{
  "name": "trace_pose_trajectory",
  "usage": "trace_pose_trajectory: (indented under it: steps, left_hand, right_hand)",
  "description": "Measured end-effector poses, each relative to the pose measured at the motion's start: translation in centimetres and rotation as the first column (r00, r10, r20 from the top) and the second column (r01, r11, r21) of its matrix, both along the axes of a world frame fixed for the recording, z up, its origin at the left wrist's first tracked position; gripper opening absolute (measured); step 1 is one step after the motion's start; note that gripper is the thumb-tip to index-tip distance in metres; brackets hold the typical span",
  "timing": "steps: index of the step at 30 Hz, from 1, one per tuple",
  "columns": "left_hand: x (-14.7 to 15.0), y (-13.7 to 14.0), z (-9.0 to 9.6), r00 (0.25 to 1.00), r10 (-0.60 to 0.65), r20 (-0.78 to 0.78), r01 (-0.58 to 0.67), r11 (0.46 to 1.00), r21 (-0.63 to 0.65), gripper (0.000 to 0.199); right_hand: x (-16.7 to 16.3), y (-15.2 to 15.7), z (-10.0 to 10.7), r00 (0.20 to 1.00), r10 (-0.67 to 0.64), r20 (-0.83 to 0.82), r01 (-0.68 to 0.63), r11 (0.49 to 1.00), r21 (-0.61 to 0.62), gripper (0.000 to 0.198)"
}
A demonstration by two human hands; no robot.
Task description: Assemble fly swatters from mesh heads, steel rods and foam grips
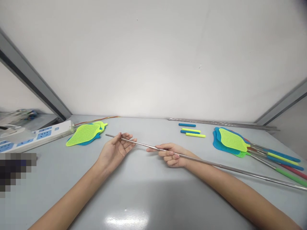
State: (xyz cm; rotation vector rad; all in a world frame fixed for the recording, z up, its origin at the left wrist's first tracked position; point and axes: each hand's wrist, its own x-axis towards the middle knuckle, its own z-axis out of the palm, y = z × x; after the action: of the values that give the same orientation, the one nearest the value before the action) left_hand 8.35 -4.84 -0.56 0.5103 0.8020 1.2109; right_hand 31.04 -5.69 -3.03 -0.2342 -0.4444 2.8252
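A long, thin telescopic metal rod [201, 160] runs slantwise in front of me, its narrow end to the left and its thicker part beyond the right edge of the view. My right hand [174, 155] is closed around its middle stretch, index finger pointing along it. Near the narrow tip, the thumb of my left hand [117, 147] crosses over the rod, which lies against the loosely bent fingers; the grip looks light. Left of that hand lie yellow-green and blue perforated fly swatter heads [85, 134] without handles.
Blue and yellow grip sleeves [190, 131] lie at the back right, before a bundle of metal rods [216, 122] along the wall. Fly swatters with handles [233, 140] are piled at right. A white power strip [45, 135] and a pixelated dark patch occupy the left.
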Motion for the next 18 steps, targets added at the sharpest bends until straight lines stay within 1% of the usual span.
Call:
trace_pose_trajectory:
  steps: [4, 8, 14, 18]
  left_hand:
    - [-0.42, 0.33, -0.08, 0.998, 0.051, 0.026, -0.049, 0.996, -0.071, 0.025]
    - [-0.75, 0.72, -0.15, 0.986, 0.152, 0.065, -0.140, 0.976, -0.165, 0.022]
    - [-0.51, 0.77, 0.22, 0.947, 0.237, 0.217, -0.194, 0.960, -0.203, 0.020]
    - [-0.45, 0.28, 0.78, 0.910, 0.286, 0.301, -0.205, 0.940, -0.272, 0.022]
  right_hand:
    - [-0.17, -0.15, -0.23, 1.000, 0.002, 0.014, -0.002, 1.000, -0.005, 0.036]
    - [-0.16, -0.29, -0.48, 0.999, 0.000, 0.034, 0.000, 1.000, 0.003, 0.035]
    - [-0.16, -0.41, -0.72, 0.998, -0.010, 0.056, 0.010, 1.000, 0.003, 0.035]
    - [-0.16, -0.47, -0.76, 0.997, -0.011, 0.070, 0.011, 1.000, 0.000, 0.035]
